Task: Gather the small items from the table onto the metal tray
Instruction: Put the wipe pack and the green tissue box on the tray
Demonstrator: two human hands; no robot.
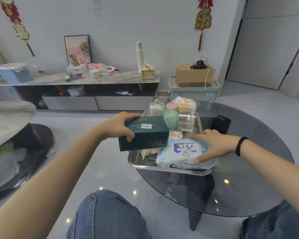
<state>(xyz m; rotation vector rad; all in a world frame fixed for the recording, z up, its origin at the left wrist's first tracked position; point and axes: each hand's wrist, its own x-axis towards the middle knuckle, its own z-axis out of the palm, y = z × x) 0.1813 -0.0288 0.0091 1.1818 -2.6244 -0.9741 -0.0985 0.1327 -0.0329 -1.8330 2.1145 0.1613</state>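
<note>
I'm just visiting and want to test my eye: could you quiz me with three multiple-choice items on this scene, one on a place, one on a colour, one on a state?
1. Where does the baby wipes pack lie?
A on the metal tray
B on the floor
C on the shelf

2. What colour is the box?
A red
B dark green
C white

3. The left hand is:
A empty
B gripping the box
C in a pocket

Answers: 1 A, it rests at the tray's near end under the right hand; 2 B, dark green with pale print; 3 B, fingers wrap the box.
</note>
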